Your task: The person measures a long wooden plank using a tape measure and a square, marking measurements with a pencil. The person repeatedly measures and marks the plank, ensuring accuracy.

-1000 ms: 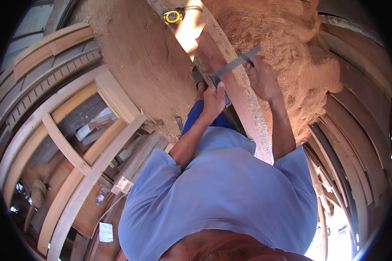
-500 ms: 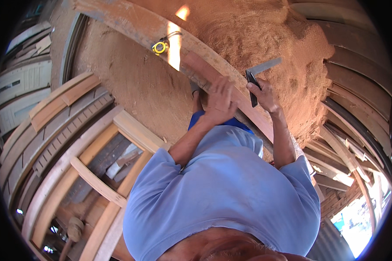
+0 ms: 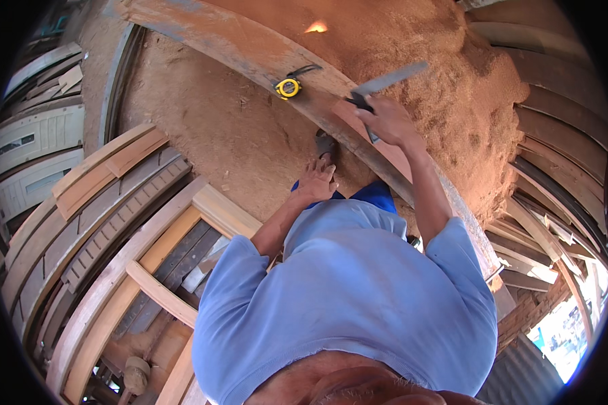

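A try square with a dark handle and a grey metal blade [image 3: 393, 77] is in my right hand [image 3: 389, 120], whose fingers wrap round the handle. The blade points away to the far right, above a long wooden beam [image 3: 250, 42]. A reddish board [image 3: 393, 156] lies along the beam beneath that hand. My left hand [image 3: 316, 181] is off the beam, close to my blue shorts, with its fingers spread and nothing in it. On the beam, left of the square, rests a yellow and black tape measure [image 3: 288, 88] with a dark strap.
Reddish-brown sawdust [image 3: 446, 128] is heaped beyond the beam. A wooden frame [image 3: 136, 251] and stacked boards stand at the left. A mallet-like block on a handle [image 3: 136, 375] shows at the lower left. More planks [image 3: 554, 128] line the right side.
My left hand has drawn back from the board toward my body, and its fingers are spread. My right hand has moved left and farther away with the try square.
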### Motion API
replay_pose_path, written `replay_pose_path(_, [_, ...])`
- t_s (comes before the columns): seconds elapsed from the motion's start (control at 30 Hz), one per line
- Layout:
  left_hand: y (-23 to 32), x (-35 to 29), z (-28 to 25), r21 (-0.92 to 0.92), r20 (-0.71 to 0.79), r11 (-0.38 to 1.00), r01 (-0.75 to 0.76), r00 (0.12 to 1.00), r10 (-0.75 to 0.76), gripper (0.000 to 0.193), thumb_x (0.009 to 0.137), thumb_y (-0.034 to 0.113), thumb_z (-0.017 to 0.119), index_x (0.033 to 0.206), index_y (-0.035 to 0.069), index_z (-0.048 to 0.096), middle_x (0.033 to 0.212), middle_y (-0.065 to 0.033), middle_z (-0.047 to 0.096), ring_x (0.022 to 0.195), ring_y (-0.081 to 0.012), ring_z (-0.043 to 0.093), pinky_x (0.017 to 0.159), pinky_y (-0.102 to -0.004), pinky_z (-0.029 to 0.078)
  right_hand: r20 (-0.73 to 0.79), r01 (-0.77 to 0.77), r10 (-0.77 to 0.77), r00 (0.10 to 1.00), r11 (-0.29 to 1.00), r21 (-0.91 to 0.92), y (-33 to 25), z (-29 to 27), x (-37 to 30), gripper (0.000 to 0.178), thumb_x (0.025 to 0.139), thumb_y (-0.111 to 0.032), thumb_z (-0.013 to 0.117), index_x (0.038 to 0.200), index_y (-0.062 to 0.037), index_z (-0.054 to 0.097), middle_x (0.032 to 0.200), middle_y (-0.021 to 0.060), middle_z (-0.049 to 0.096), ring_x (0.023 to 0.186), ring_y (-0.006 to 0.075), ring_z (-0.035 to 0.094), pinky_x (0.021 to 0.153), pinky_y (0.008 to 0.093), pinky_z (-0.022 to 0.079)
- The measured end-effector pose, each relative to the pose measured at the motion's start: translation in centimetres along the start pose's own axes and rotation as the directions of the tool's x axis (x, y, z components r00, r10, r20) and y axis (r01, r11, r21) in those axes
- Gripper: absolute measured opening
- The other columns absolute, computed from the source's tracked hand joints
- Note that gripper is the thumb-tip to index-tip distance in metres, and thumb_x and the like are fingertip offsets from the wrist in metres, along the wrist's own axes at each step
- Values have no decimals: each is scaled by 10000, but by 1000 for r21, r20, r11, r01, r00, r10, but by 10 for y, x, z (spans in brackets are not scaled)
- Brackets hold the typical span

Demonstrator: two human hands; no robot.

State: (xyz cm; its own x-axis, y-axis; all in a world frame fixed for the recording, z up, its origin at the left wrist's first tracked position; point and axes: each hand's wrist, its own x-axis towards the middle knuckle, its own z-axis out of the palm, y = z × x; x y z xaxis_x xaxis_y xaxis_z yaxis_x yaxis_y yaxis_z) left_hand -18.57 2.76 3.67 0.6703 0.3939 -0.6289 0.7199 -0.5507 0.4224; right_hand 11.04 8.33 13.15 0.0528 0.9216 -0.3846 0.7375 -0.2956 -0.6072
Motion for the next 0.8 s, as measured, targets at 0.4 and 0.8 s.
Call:
replay_pose_path(0.4, [-58,46,-77,-196,-619,975,101,759,-203,874,884,313,750,1583,-5,333,1613,-364,315,1488,-560,303,1231,-604,260,155,55,-4,988,942,-330,-93,107,207,286,879,-149,660,1104,-33,793,1196,208,745,1111,375,725,922,479,587])
replay_pose_path(0.8, [-131,103,-122,-178,-591,975,135,777,-216,535,824,258,804,1327,179,641,1301,-235,603,1194,-445,578,951,-540,526,33,41,-31,999,931,-362,-88,93,193,271,877,-223,680,1072,-75,796,1085,207,749,1067,403,726,887,509,588])
